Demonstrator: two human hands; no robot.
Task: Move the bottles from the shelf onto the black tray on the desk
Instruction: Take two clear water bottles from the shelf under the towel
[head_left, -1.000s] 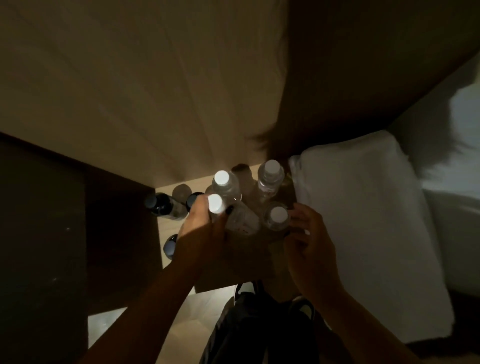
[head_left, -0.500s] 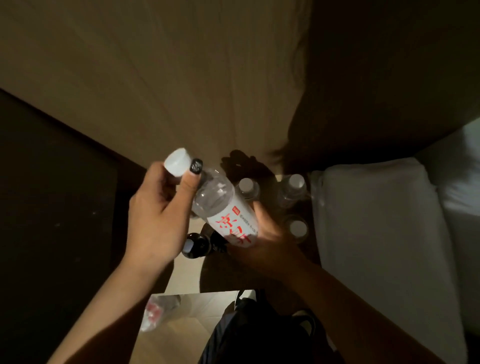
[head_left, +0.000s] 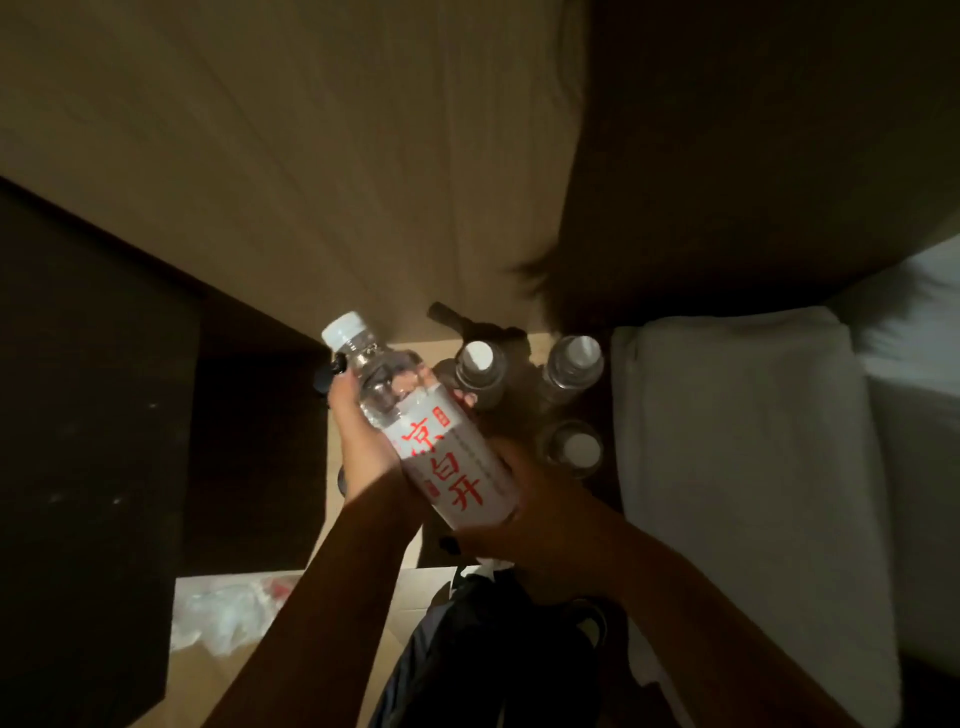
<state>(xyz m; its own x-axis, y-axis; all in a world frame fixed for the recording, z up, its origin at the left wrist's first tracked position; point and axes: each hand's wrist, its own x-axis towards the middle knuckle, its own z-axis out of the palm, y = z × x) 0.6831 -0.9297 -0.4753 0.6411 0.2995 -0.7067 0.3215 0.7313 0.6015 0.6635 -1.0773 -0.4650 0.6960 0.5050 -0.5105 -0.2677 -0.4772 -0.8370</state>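
The head view looks down into a dim corner, and the job seems to be at an early stage. One water bottle (head_left: 426, 421) is lifted and tilted, its white cap (head_left: 343, 328) pointing up and to the left and its label with red characters facing the camera. The left hand (head_left: 363, 436) wraps its fingers round the clear upper part of the bottle, just under the neck. The right hand (head_left: 524, 514) cups the lower end from beneath and from the right, so both hands are holding this one bottle between them.

Three more bottles are upright on the shelf (head_left: 524, 353) behind it: one with a white cap (head_left: 478, 366) just beyond the lifted bottle, one to its right (head_left: 574, 366), and one nearer the camera (head_left: 571, 449). All three are in shadow, and I cannot say how full they are. The lifted bottle looks to be full of clear water and its cap is on.

The black tray is not in sight, nor any desk that I can make out, so I judge that nothing can be counted as delivered from here. At least the three standing bottles and the one in hand are left to carry over.

A white cushion (head_left: 737, 467) lies just to the right of the shelf. Some crumpled clear plastic (head_left: 223, 613) lies on a pale surface at the lower left, and a dark bag (head_left: 493, 649) sits below the arms.
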